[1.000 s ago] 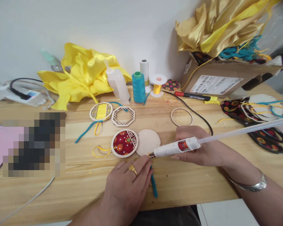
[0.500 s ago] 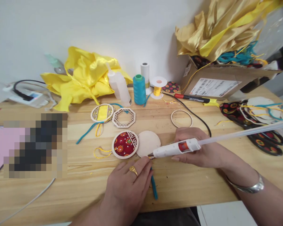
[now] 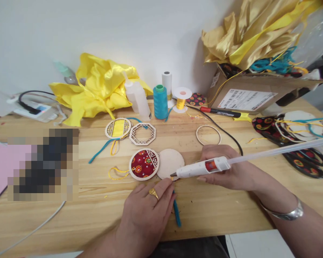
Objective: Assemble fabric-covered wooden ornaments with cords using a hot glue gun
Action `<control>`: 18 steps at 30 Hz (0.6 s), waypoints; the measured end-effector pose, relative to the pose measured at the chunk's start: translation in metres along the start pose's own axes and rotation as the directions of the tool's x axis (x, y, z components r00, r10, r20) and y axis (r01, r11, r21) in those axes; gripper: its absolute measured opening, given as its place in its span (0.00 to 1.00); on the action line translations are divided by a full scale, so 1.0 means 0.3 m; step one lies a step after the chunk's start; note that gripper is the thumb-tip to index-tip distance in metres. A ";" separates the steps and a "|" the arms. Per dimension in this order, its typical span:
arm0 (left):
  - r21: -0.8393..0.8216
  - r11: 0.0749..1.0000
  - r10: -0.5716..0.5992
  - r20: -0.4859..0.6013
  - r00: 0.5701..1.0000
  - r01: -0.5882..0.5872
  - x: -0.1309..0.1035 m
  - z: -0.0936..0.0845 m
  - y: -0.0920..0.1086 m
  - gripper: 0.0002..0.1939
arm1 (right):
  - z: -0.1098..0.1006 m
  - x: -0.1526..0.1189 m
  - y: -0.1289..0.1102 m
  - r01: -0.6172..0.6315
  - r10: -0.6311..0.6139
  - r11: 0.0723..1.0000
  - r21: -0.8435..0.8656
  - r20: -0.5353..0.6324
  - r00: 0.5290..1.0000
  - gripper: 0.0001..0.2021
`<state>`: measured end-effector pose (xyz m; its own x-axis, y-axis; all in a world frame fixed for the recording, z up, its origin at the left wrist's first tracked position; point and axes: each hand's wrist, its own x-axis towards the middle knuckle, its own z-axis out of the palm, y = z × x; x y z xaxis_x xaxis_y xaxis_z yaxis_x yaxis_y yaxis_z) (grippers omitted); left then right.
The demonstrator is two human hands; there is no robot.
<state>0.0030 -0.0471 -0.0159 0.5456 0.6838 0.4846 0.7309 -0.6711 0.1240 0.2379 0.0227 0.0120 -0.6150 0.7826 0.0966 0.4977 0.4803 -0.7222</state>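
My right hand is wrapped around a white hot glue gun, with a long clear glue stick running out of its back. The gun's dark nozzle is at the near edge of a plain round wooden disc. My left hand, fingers pressed together, rests at that same edge, just below the nozzle. A blue cord comes out from under its fingers, and a bit of yellow cord shows at the fingertips. Beside the disc, overlapping it, lies a round wooden frame with red patterned fabric and a yellow loop.
Behind are an octagonal wooden frame, a wooden ring, a blue thread cone, a squeeze bottle and yellow satin. Scissors and a cardboard box are at right. A black cable crosses the table.
The whole view has shifted slightly to the right. The glue gun's nozzle has risen a touch at the disc's edge; both hands stay in nearly the same place.
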 end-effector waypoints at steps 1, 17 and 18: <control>-0.002 1.000 -0.001 0.003 1.000 0.001 0.000 -0.001 0.000 0.11 | 0.002 0.001 -0.001 0.004 -0.004 1.000 -0.010 0.011 1.000 0.15; 0.007 1.000 -0.003 -0.004 1.000 0.003 -0.001 0.002 0.003 0.11 | -0.011 -0.004 0.009 0.043 -0.042 0.999 -0.017 0.049 0.998 0.16; 0.006 1.000 -0.006 -0.001 1.000 0.006 -0.002 0.003 0.002 0.11 | -0.010 -0.004 0.009 0.043 -0.042 0.999 -0.021 0.054 0.998 0.16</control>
<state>0.0035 -0.0476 -0.0167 0.5406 0.6874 0.4850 0.7368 -0.6651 0.1214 0.2418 0.0242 0.0119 -0.6676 0.7392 0.0894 0.4836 0.5218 -0.7028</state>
